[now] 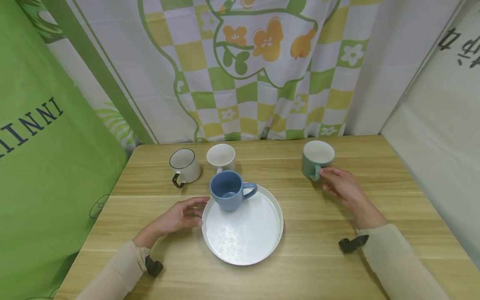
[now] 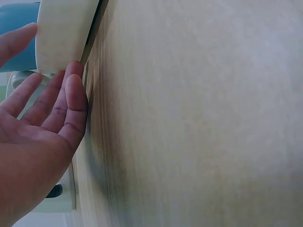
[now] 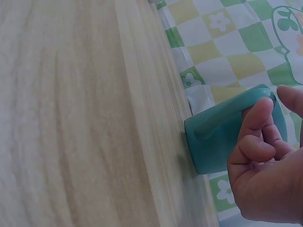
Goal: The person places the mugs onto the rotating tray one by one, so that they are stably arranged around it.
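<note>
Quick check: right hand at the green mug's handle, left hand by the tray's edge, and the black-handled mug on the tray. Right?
Not quite: the head view shows the blue mug on the tray. The black-handled mug is on the table, beyond and left of the tray. The right hand at the green mug and left hand by the tray's edge are correct.

Curtained booth — patterned drapes (image 1: 262, 91), wooden table (image 1: 315, 241)
</note>
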The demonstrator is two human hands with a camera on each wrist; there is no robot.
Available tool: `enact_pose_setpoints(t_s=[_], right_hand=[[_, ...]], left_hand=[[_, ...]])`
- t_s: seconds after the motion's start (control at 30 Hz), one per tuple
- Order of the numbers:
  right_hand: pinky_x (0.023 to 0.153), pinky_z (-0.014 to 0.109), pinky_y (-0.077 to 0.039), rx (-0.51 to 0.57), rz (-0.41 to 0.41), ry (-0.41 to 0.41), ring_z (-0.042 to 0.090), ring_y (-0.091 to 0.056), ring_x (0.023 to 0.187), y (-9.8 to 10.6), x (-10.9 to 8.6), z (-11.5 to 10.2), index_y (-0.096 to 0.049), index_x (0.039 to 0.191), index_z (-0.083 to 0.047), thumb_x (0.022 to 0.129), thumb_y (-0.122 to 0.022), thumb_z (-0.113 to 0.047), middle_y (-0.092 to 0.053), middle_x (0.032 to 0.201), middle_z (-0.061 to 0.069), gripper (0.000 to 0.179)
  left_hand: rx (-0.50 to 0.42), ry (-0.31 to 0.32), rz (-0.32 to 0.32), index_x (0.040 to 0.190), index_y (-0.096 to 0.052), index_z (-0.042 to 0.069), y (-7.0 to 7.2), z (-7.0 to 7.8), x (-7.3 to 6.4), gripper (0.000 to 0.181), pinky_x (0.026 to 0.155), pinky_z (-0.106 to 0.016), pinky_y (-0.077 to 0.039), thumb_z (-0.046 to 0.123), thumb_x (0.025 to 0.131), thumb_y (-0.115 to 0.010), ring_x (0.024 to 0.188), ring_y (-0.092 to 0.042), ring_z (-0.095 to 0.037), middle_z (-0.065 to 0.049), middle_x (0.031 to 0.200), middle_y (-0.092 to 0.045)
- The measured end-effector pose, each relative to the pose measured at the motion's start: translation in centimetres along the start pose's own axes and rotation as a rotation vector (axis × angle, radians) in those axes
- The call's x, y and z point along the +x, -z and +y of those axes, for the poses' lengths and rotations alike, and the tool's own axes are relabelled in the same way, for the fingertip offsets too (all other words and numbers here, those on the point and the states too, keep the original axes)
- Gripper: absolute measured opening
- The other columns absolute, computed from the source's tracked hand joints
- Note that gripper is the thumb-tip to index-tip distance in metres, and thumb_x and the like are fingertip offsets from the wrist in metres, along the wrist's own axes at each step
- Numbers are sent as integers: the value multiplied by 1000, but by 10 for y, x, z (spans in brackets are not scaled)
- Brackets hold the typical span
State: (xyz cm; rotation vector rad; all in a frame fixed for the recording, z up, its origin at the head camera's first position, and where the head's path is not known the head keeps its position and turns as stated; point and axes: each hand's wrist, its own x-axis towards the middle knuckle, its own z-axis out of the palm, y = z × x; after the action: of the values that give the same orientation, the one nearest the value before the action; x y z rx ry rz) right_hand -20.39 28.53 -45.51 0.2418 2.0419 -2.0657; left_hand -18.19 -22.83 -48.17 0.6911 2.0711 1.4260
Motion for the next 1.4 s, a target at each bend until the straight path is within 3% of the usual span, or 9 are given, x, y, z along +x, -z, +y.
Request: enact_pose_setpoints(t_s=[0.23,0.33,0.47,0.8,1.1,1.4], right_hand=[[53,17,-42,-96,43,-3,0,-59,63,-4,1,-2,-69,98,-24,93,-68,-43,-59,104,-17,20],[54,18,-42,-123,55,1,0,-58,64,-4,0,-2,-70,99,-22,93,-68,-44,-59,98,-17,23],[52,18,-41,-125,67,7,0,-56,64,-3,1,-1,-71,101,-19,94,-68,-42,-60,87,-16,24],[55,18,-43,-159,101,-18,-1,-56,66,-4,1,-4,-72,107,-16,92,-69,-45,-60,84,-16,33],[54,18,-45,-178,125,-25,-1,-55,64,-5,2,-5,-72,103,-18,90,-71,-46,-61,78,-16,31],[51,18,-40,-193,147,4,-1,-47,62,-8,1,-4,-69,109,-7,91,-70,-45,-53,71,-15,43]], left_hand=[[-16,-1,3,153,-33,0,0,-2,0,74,94,-27,-55,10,91,-72,121,-58,-47,-28,147,-46],[-19,-5,1,153,-33,0,0,-2,0,73,94,-27,-55,10,91,-72,121,-58,-47,-28,147,-46],[-21,-12,-3,152,-33,1,0,-2,0,72,95,-28,-55,9,91,-71,121,-58,-47,-28,147,-46],[-18,-7,0,152,-34,2,0,-4,0,72,96,-28,-54,9,91,-71,122,-58,-46,-27,147,-47],[-16,-6,2,152,-34,2,0,-3,0,72,97,-26,-53,9,91,-72,122,-58,-46,-27,147,-47],[-10,-6,5,152,-35,2,0,-4,0,72,96,-25,-54,9,91,-72,122,-58,-46,-27,146,-47]])
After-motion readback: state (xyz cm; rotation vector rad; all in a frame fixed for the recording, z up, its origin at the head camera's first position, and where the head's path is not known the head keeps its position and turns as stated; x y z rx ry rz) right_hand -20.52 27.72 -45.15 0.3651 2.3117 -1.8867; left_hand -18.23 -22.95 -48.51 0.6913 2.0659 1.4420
